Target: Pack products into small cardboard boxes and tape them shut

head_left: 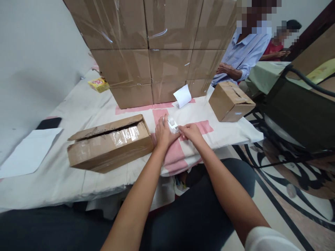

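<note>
On the cloth-covered bed edge, my left hand point(163, 132) is closed around a small white tape dispenser point(172, 124), its thumb and fingers on the near and left sides. My right hand point(190, 132) pinches at the dispenser's right end, thumb against forefinger. What lies in that pinch is too small to make out, perhaps the tape's end. Left of my hands lies a long cardboard box point(112, 146) with clear tape along its top and one flap slightly raised. Just beyond them, a curled white paper point(182, 96) leans by the stacked boxes.
A tall stack of taped cardboard boxes point(170, 66) blocks the far side. A smaller carton point(231, 103) stands at right, with a yellow packet point(98, 84), paper sheet point(28, 151) and black phone-like item point(49, 123) at left. Two people sit beyond; a dark chair point(295, 104) is right.
</note>
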